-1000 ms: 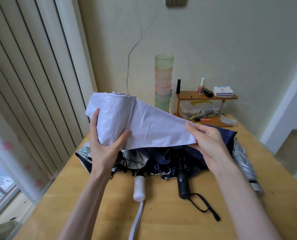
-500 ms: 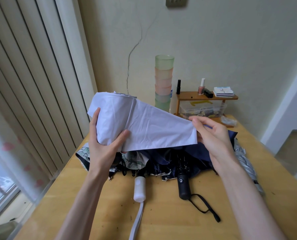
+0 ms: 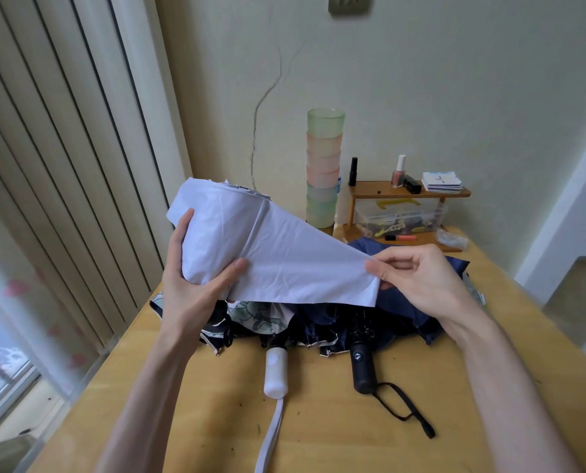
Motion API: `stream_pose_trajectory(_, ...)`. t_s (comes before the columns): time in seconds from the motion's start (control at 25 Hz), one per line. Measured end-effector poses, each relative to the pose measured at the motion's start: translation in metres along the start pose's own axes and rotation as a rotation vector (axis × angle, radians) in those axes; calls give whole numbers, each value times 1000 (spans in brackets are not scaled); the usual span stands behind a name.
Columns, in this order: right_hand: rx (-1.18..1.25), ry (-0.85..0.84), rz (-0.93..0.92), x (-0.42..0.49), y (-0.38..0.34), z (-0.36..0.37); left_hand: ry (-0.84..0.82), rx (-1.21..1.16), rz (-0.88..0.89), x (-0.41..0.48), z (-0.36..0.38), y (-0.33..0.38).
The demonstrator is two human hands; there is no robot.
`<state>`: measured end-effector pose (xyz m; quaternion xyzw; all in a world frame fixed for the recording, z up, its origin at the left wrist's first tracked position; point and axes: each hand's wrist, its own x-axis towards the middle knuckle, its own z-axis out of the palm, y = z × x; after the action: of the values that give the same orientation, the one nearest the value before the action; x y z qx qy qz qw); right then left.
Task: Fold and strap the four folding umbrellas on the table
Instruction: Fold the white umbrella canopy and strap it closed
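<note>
I hold a pale lilac umbrella above the table. My left hand grips its bundled body at the left, thumb across the front. My right hand pinches the edge of a canopy flap and holds it stretched out to the right. Under it on the table lie a floral-print umbrella with a white handle, and a navy umbrella with a black handle and a black wrist loop. A silver umbrella shows only as a sliver behind my right wrist.
The wooden table stands against the wall. At the back are a tall stack of pastel cups and a small wooden shelf with bottles, cards and a clear box. Vertical blinds and a window run along the left.
My right hand has moved right and up a little, drawing the lilac flap out taut. My left hand has kept its grip on the bundle.
</note>
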<state>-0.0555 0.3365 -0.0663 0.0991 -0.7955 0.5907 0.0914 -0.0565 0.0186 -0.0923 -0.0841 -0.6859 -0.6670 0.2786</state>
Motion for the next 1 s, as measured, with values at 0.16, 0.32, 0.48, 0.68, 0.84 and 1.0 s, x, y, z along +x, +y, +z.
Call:
stream_pose_trajectory(0.16,114,99,63,1,-2,7,14,-9,-29,0,4,-5)
stream_pose_trajectory(0.32,186,54,229,1,0,7,17,2,-56,1,4,-9)
stream_pose_trajectory(0.48,240,55,267,-1,-2,1,22,86,-40,1,8,-8)
stream_pose_trajectory(0.68,453,-76,140,-15,-36,2,-14,142,-47,-5,23,-10)
stream_pose_trajectory(0.84,590,-219,14,-22,-81,21,-289,115,-176,-5,23,-3)
stream_pose_trajectory(1.0,452,-259,-14,2,-135,54,-484,193,-135,-7,28,8)
